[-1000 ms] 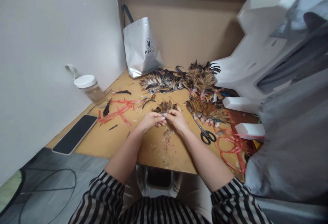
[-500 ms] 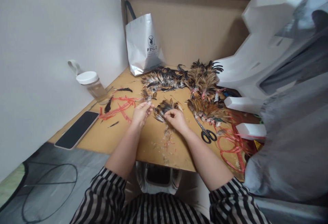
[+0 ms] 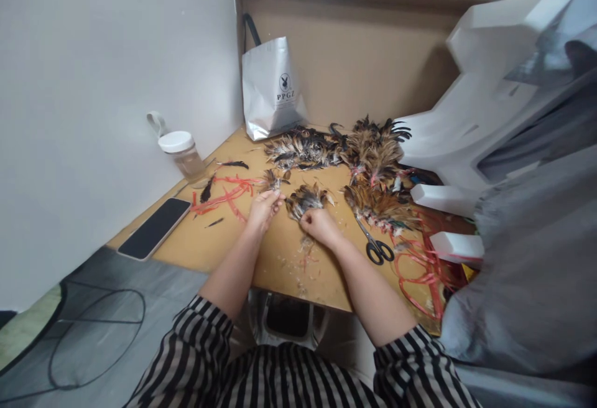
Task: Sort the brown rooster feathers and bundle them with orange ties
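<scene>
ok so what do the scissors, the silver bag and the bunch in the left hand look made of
Scissors: probably plastic handles, smooth and black; likely metal blades, grey with a dull sheen.
Silver bag: perhaps foil-coated plastic or fabric, shiny and creased.
Bunch in the left hand: apparently feathers, brown and dark, with thin, separate tips.

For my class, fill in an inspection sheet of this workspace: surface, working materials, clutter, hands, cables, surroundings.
Surface: brown tabletop, pale scraps strewn toward its near edge.
Working materials: small feather tuft, feather bundle, larger feather piles behind and right, scissors.
Clutter: red strips on both sides, phone, lidded jar, silver bag.
Hands: left hand pinches the small feather tuft; right hand at the feather bundle's near edge, grip unclear.
Cables: thin dark loop on the floor; cable or wire frame, cannot tell.
Surroundings: pale wall left, cardboard panel behind, white structure right.
</scene>
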Action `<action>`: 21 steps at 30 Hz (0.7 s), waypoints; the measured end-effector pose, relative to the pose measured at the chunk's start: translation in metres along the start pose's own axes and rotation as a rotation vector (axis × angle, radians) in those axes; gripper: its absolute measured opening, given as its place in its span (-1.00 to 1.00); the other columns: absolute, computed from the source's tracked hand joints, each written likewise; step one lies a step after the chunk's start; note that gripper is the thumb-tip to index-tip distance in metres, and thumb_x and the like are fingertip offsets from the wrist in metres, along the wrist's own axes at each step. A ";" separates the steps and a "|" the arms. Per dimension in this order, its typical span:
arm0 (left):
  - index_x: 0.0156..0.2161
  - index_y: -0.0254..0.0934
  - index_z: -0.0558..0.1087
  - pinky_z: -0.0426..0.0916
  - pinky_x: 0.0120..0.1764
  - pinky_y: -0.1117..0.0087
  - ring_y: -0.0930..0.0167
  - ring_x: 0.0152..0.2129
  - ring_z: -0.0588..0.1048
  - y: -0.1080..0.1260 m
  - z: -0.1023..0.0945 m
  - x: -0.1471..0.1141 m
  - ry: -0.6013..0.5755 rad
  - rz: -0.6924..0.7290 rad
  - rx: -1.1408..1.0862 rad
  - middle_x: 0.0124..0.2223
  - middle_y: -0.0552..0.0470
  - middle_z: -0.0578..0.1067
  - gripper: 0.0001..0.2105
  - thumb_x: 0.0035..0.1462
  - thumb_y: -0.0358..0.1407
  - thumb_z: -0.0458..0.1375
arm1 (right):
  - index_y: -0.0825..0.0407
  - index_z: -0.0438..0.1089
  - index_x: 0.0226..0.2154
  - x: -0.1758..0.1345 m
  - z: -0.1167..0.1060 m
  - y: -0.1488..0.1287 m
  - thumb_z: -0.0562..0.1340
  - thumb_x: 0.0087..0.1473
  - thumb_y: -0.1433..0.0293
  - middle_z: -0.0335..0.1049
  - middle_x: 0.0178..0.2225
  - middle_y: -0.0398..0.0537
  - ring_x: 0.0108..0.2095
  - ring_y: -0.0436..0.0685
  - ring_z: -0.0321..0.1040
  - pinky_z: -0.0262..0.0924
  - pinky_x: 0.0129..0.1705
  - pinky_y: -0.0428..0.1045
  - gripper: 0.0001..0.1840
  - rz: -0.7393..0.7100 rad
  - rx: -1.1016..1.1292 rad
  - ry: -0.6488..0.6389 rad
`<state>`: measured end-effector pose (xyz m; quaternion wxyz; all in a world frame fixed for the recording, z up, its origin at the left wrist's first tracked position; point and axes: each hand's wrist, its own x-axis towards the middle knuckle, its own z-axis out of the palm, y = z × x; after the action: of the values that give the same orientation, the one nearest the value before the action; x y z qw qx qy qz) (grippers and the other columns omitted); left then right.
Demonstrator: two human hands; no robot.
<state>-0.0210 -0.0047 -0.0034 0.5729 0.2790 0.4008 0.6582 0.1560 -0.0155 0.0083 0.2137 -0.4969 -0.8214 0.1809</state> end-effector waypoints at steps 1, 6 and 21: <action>-0.42 -0.38 0.42 0.12 -0.64 0.65 0.64 -0.67 0.32 0.000 0.000 -0.002 0.000 -0.003 -0.011 -0.48 0.02 0.48 -0.75 -0.26 -0.29 0.30 | 0.07 0.43 -0.57 0.001 -0.001 0.003 0.16 -0.15 0.38 0.40 -0.56 -0.07 -0.53 0.02 0.26 0.06 -0.47 -0.12 -0.85 0.038 0.146 -0.010; -0.40 -0.40 0.45 0.17 -0.61 0.65 0.63 -0.65 0.35 -0.003 0.004 -0.012 -0.090 -0.086 0.014 -0.46 -0.02 0.50 -0.77 -0.22 -0.30 0.29 | 0.12 0.43 -0.50 0.007 -0.006 0.010 0.22 -0.22 0.27 0.39 -0.55 -0.11 -0.56 -0.04 0.22 0.09 -0.46 -0.12 -0.75 0.198 0.743 0.105; -0.44 -0.41 0.44 0.21 -0.59 0.67 0.61 -0.61 0.40 -0.012 0.009 -0.013 -0.270 -0.228 -0.040 -0.54 0.06 0.44 -0.84 -0.21 -0.39 0.29 | 0.12 0.39 -0.56 0.021 0.002 -0.013 0.16 -0.19 0.33 0.37 -0.58 -0.11 -0.57 -0.05 0.20 0.09 -0.49 -0.13 -0.81 0.088 0.542 0.217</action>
<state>-0.0047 -0.0150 -0.0076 0.6978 0.3065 0.3361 0.5533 0.1371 -0.0027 0.0166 0.4173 -0.4733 -0.6932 0.3483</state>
